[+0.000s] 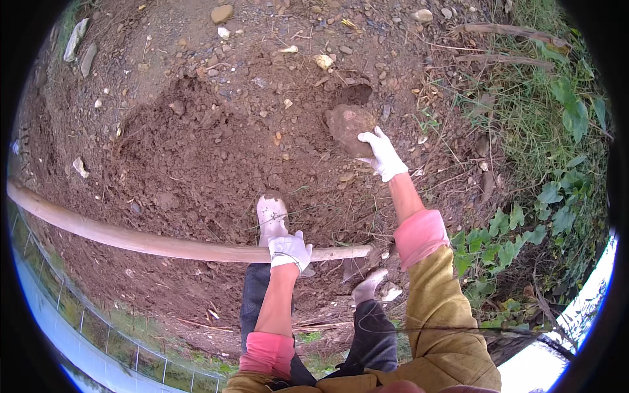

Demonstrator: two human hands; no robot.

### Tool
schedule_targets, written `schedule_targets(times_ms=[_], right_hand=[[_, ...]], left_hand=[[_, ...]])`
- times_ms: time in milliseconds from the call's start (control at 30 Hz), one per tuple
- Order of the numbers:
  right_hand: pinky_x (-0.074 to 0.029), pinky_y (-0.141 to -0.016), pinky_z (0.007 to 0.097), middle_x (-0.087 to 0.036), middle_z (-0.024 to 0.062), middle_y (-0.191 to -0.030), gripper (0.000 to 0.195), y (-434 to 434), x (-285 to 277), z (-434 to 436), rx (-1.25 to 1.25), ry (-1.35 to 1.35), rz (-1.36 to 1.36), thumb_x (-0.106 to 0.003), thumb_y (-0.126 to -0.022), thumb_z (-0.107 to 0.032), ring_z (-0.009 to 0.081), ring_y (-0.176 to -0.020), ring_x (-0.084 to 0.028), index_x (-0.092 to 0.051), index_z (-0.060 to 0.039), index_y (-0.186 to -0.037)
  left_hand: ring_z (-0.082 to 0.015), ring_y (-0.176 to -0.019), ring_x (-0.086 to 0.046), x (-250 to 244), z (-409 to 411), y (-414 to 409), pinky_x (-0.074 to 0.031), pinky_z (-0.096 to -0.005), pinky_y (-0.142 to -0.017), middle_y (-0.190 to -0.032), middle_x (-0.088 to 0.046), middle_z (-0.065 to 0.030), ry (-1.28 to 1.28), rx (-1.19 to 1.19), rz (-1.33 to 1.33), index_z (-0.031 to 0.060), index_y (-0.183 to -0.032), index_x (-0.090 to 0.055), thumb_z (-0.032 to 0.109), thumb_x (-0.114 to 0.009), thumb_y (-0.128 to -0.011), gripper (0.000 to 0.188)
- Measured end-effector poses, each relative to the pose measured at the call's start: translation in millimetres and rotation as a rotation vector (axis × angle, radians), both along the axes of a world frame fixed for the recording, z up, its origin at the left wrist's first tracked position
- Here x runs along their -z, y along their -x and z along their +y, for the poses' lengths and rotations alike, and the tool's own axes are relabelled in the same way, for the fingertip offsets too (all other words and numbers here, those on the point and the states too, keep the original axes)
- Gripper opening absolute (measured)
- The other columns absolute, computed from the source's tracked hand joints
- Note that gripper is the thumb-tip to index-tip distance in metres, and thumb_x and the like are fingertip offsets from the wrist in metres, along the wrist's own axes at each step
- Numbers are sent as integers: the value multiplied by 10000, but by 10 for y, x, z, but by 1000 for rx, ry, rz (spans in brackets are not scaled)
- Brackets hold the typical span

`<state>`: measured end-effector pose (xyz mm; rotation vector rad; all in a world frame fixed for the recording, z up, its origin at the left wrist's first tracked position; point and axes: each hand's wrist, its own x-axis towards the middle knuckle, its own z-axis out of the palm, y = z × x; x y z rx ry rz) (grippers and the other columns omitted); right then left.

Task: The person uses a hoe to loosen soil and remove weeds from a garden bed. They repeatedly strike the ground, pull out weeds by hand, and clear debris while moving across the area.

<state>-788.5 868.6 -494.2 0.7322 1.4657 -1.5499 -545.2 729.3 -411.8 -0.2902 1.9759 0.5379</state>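
Observation:
My left hand (290, 249), in a white glove, grips a long wooden tool handle (162, 244) near its right end. The handle lies across the view just past my legs. Beneath that end shows part of a dirt-covered blade (353, 270), seemingly a hoe's. Further out, my gloved right hand (384, 153) holds the near right edge of a large, soil-coated stone (350, 128). Its thumb is on top, and the other fingers are mostly hidden behind the stone. A dark hollow (357, 93) in the soil lies just beyond the stone. Whether the stone is off the ground I cannot tell.
Loose, dug-up brown soil (186, 152) spreads to the left, with gravel and small pale rocks (324, 61) beyond. Grass and leafy vines (511, 236) border the right side. My muddy boots (271, 216) stand on the soil. A wire fence (98, 329) runs at lower left.

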Motion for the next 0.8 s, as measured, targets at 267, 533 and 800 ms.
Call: schedule_targets(times_ms=[267,533,800], right_hand=[[-468,-767,431,-520,76,-1031,432,-1614,-207,905,291,262,-421,-593,-717,-79,214,-937,-530,-422,-58,-1113],[-482,-790,450,-498,151,-1098,558,-1868,-1595,4630,327,-128,-262,-553,-743,-75,281,-960,-542,-318,24,-1240],[-442,-847,353,-393,154,-1252,555,-1570,-3132,7811,914,-984,527,-498,-844,-314,312,-1064,-479,-276,-84,-1298]], left_hand=[[-263,-812,-595,134,507,-80,-378,-417,-759,-820,-632,-105,161,361,51,124,-902,-624,465,-445,-778,404],[-287,-849,-590,217,1087,-157,-423,-397,-748,-860,-626,-139,268,458,-37,107,-912,-622,490,-356,-817,476],[-286,-930,-563,359,1551,-247,-411,-393,-814,-943,-616,-122,366,633,-141,95,-927,-633,460,-273,-855,518]])
